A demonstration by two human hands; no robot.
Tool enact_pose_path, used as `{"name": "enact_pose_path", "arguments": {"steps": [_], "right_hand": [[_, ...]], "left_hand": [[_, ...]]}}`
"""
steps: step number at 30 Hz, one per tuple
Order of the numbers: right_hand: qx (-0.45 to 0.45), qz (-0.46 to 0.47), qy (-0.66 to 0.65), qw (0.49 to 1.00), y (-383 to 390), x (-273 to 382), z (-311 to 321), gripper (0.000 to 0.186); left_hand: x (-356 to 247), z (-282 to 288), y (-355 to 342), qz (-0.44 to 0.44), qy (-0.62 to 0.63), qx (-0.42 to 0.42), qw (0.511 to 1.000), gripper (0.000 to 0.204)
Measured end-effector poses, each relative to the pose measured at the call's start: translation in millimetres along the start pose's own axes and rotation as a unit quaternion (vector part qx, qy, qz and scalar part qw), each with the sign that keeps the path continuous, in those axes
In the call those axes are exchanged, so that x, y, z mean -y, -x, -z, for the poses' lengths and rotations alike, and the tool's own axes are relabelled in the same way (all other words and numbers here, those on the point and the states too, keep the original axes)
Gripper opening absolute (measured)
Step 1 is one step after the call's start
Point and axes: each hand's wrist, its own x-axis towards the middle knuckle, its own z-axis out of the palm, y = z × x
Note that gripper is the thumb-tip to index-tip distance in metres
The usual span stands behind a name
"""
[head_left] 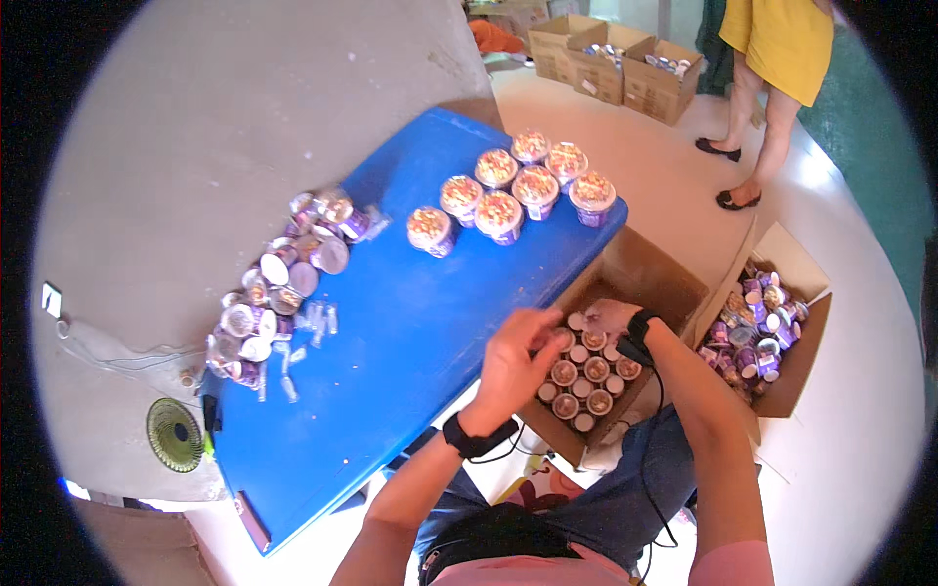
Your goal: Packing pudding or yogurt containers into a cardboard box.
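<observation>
My left hand (pixel 518 357) hovers over the blue table's edge beside an open cardboard box (pixel 653 273). Its thumb and fingers are apart, slightly smeared by motion, with nothing seen in them. Inside that box, my right hand (pixel 612 316) reaches down at the far end of the packed cups (pixel 597 369). Its fingertips are partly hidden, so whether they grip a cup is unclear. The packed cups form rows, some showing clear lids and others pale round ends. On the table stand several upright purple cups (pixel 498 216) with clear lids and a colourful crunchy filling.
A heap of purple cups (pixel 277 283) lies along the left side of the blue table (pixel 391 371). To the right is a carton (pixel 796 386) full of loose cups. More cartons (pixel 616 61) and a standing person (pixel 772 107) are farther back. A green fan (pixel 174 435) stands left.
</observation>
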Motion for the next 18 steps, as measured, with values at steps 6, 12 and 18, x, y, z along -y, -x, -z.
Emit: {"name": "enact_pose_path", "arguments": {"steps": [6,12,18], "right_hand": [[-0.026,-0.011,-0.006,1.000,14.7,-3.6,21.9,0.037],[-0.119,0.050,0.046,0.991,6.3,-30.3,25.0,0.038],[-0.148,0.070,0.047,0.985,7.3,-31.8,25.4,0.039]], "left_hand": [[31.7,65.7,-72.2,-0.044,-0.339,-0.238,0.909,0.070],[98.2,93.3,-101.1,0.029,-0.385,-0.190,0.903,0.081],[95.3,96.6,-92.7,0.028,-0.358,-0.165,0.919,0.073]]}}
